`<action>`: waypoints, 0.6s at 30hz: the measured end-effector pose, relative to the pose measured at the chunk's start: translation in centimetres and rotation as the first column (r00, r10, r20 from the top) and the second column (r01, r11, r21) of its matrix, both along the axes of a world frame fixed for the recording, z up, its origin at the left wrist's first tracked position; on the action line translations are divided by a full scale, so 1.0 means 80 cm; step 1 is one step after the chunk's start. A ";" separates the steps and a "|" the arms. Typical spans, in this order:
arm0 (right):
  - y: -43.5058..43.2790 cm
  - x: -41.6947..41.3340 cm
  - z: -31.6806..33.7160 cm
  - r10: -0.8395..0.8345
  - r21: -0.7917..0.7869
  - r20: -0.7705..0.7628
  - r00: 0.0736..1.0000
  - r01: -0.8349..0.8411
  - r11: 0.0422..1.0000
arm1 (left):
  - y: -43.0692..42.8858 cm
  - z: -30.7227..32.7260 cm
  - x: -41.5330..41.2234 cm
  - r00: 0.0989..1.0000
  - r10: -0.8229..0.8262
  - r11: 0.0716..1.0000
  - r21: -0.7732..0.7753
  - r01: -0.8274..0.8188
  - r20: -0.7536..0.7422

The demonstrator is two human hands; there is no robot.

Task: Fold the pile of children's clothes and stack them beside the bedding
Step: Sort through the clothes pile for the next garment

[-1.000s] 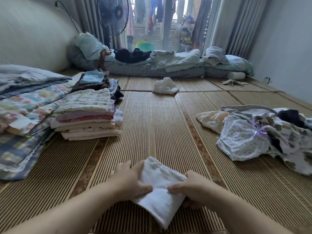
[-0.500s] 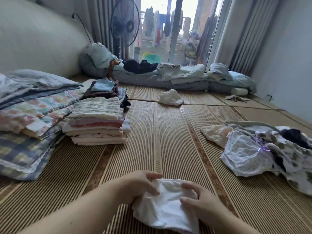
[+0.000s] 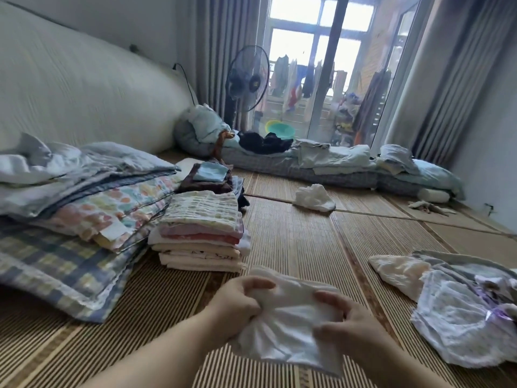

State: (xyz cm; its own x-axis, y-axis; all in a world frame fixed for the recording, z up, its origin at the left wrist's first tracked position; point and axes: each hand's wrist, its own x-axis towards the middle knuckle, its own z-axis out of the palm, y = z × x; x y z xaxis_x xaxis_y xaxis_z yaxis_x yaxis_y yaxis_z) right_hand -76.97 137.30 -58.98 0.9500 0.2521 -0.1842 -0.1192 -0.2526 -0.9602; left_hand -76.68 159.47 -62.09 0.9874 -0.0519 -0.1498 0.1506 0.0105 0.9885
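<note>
Children's clothes, unfolded pile (image 3: 461,309): heaped at the right on the woven mat (image 3: 293,247), well apart from the bedding; pale patterned pieces are tangled together, with a cream piece at the pile's left edge. White garment (image 3: 288,331): held low over the mat at the near centre, bunched and creased, its lower corner hanging towards the camera. Left hand (image 3: 237,301): fingers curled, the garment's upper left edge pinched between them and the thumb. Right hand (image 3: 347,329): fingers curled over the garment's right side, the cloth gripped against the palm. Folded stack (image 3: 201,233): squared layers in cream, pink and red, topped by a checked piece, set on the mat and touching the bedding's edge. Bedding (image 3: 70,205): quilts in plaid, floral and grey, piled at the left against a padded wall. Darker folded stack (image 3: 208,177): placed just behind the first, with a light blue piece on top. Crumpled white cloth (image 3: 314,198): left alone on the mat further back. Low mattress (image 3: 307,169): laid along the far end, with loose linen on it. Standing fan (image 3: 247,78): placed before the window.
</note>
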 end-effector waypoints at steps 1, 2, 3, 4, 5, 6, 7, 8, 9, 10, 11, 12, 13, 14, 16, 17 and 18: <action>0.018 0.016 0.017 0.014 0.033 0.043 0.999 -0.015 0.999 | 0.015 0.016 0.013 0.999 0.027 1.000 0.004 -0.027 0.037; 0.036 0.035 0.035 0.033 0.066 0.081 0.996 -0.039 0.997 | 0.032 0.033 0.026 0.995 0.052 0.998 0.018 -0.053 0.079; 0.057 0.057 0.052 0.058 0.085 0.114 0.992 -0.067 0.994 | 0.051 0.050 0.042 0.990 0.080 0.995 0.050 -0.086 0.119; 0.080 0.079 0.067 0.080 0.092 0.144 0.986 -0.094 0.991 | 0.072 0.068 0.059 0.981 0.109 0.988 0.095 -0.126 0.160; 0.102 0.100 0.080 0.092 0.096 0.169 0.981 -0.109 0.989 | 0.092 0.086 0.077 0.968 0.147 0.974 0.142 -0.177 0.202; 0.128 0.126 0.090 0.097 0.096 0.191 0.977 -0.117 0.988 | 0.116 0.103 0.099 0.950 0.190 0.954 0.183 -0.238 0.247; 0.152 0.149 0.097 0.095 0.089 0.214 0.972 -0.117 0.989 | 0.137 0.118 0.118 0.931 0.222 0.929 0.228 -0.293 0.290; 0.177 0.172 0.101 0.096 0.077 0.238 0.967 -0.117 0.990 | 0.157 0.130 0.137 0.916 0.242 0.901 0.275 -0.335 0.321; 0.199 0.194 0.102 0.101 0.074 0.250 0.963 -0.124 0.990 | 0.176 0.139 0.154 0.904 0.257 0.872 0.321 -0.369 0.341; 0.219 0.213 0.102 0.107 0.084 0.253 0.961 -0.132 0.988 | 0.190 0.145 0.168 0.897 0.269 0.846 0.359 -0.394 0.352; 0.238 0.235 0.098 0.113 0.100 0.251 0.961 -0.142 0.985 | 0.205 0.145 0.182 0.892 0.281 0.825 0.386 -0.413 0.353; 0.255 0.253 0.093 0.114 0.098 0.251 0.961 -0.143 0.985 | 0.217 0.142 0.196 0.890 0.295 0.807 0.409 -0.427 0.347; 0.271 0.273 0.085 0.117 0.071 0.256 0.959 -0.139 0.988 | 0.229 0.135 0.211 0.894 0.298 0.791 0.438 -0.427 0.333; 0.283 0.290 0.077 0.121 0.027 0.265 0.957 -0.133 0.991 | 0.239 0.126 0.223 0.899 0.291 0.772 0.475 -0.422 0.327; 0.303 0.319 0.055 0.148 -0.091 0.276 0.950 -0.127 0.988 | 0.250 0.104 0.244 0.921 0.253 0.732 0.565 -0.381 0.295; 0.311 0.329 0.045 0.178 -0.185 0.286 0.941 -0.128 0.974 | 0.254 0.093 0.253 0.935 0.228 0.703 0.619 -0.351 0.272; 0.316 0.339 0.033 0.229 -0.326 0.306 0.924 -0.124 0.937 | 0.257 0.080 0.261 0.953 0.202 0.632 0.714 -0.302 0.224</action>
